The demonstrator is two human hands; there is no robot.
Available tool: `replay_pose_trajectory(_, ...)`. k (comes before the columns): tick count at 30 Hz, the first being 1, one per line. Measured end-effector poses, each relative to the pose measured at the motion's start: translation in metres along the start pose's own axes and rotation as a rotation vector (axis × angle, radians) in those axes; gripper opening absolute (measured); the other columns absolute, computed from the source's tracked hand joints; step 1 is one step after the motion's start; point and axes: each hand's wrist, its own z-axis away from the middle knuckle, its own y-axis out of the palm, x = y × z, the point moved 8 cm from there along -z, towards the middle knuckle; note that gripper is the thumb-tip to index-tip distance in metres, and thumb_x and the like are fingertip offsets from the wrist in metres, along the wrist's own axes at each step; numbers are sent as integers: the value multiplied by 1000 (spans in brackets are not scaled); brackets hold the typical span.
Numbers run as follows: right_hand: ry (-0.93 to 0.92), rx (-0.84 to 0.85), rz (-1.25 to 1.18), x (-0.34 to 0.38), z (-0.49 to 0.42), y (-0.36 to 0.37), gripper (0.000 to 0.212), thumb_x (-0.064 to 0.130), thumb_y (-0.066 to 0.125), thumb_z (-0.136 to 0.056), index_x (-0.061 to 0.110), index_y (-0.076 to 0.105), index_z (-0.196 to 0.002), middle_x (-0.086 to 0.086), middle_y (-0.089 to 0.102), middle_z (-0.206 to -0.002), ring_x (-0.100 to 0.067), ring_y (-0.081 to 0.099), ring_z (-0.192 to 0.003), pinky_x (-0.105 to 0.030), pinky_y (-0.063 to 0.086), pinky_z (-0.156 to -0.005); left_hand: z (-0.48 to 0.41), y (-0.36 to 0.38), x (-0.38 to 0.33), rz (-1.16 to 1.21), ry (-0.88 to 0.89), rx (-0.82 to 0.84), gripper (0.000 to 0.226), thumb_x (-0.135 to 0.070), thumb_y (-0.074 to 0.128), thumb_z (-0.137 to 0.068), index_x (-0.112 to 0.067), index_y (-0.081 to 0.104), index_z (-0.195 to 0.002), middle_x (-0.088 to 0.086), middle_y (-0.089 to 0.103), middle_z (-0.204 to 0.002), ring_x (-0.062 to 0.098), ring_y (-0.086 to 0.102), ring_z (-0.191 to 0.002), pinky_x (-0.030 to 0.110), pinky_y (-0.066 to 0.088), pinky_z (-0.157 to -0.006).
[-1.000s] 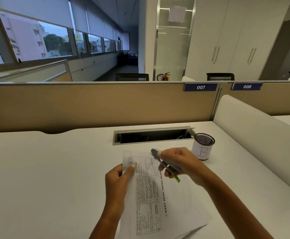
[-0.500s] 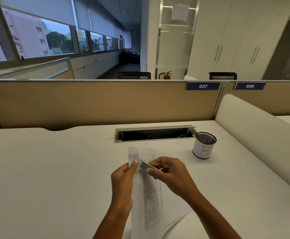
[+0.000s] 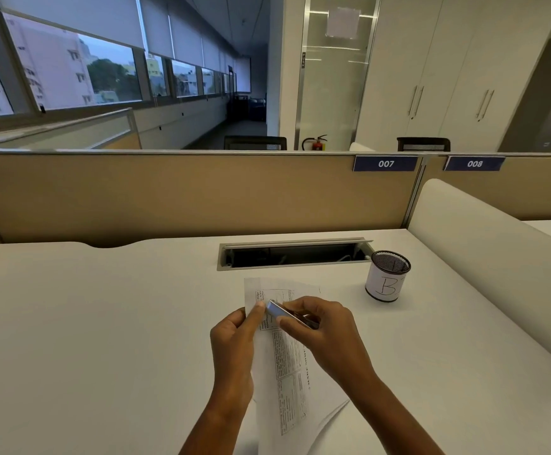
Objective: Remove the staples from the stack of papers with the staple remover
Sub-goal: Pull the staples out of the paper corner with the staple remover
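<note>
A stack of printed papers point(image 3: 292, 376) lies on the white desk point(image 3: 103, 323) in front of me, its top left corner lifted. My left hand point(image 3: 234, 339) pinches that left edge between thumb and fingers. My right hand point(image 3: 325, 330) grips a slim metal staple remover point(image 3: 280, 311), whose tip rests on the paper right by my left thumb. The staple itself is too small to make out.
A mesh pen cup point(image 3: 387, 280) with a white label marked "B" stands to the right of the papers. An open cable tray slot point(image 3: 295, 256) runs along the desk behind them. A tan partition point(image 3: 185, 195) closes the back; a white divider point(image 3: 484, 244) rises on the right.
My right hand has swung the staple remover from above the sheet down to the top left corner beside my left thumb. In the last half second little has moved.
</note>
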Motion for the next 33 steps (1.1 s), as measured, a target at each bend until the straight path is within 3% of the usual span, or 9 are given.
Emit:
replay_pose_trajectory(3, -21, 56, 30, 3, -2, 4, 27, 28, 66, -80, 15, 67, -104, 2, 70, -98, -6, 61, -82, -15, 50, -77, -1, -2, 0, 49, -30, -6, 17, -20, 59, -81, -19, 65, -65, 5, 66, -70, 24, 61, -65, 28, 49, -54)
replay_pose_trajectory(12, -127, 106, 105, 3, -1, 9, 28, 27, 65, -81, 18, 66, -107, 2, 70, -104, 2, 56, -80, -4, 43, -72, -2, -1, -1, -8, -44, -9, 22, -21, 60, -81, -11, 64, -62, 14, 61, -68, 32, 54, -74, 39, 46, -71)
replay_pose_trajectory(17, -209, 118, 193, 5, -3, 11, 28, 28, 62, -82, 18, 65, -109, 2, 70, -104, 15, 49, -70, 4, 37, -62, -3, 1, -3, -22, -46, -6, 22, -21, 60, -81, -11, 63, -62, 13, 60, -67, 30, 53, -71, 37, 44, -68)
replay_pose_trajectory(21, -286, 135, 255, 10, -3, 13, 29, 28, 60, -84, 18, 63, -111, 1, 70, -105, 4, 51, -74, 3, 39, -61, -6, 0, -1, -1, -69, 0, 21, -20, 61, -80, -10, 63, -61, 11, 59, -63, 24, 52, -64, 31, 43, -60)
replay_pose_trajectory(28, -409, 178, 328, 19, 0, 14, 26, 23, 60, -84, 15, 63, -109, -2, 71, -101, -2, 57, -80, 5, 38, -64, -8, 2, 0, 13, -94, 16, 18, -18, 61, -80, -8, 65, -65, 10, 59, -64, 24, 53, -64, 31, 44, -60)
replay_pose_trajectory(33, -530, 285, 451, 32, 10, 24, 23, 15, 69, -75, 11, 68, -98, -4, 74, -86, -14, 68, -75, 5, 33, -75, -7, 11, -7, -61, -31, 49, 22, -19, 60, -81, -13, 61, -60, 5, 61, -63, 18, 55, -62, 24, 45, -55)
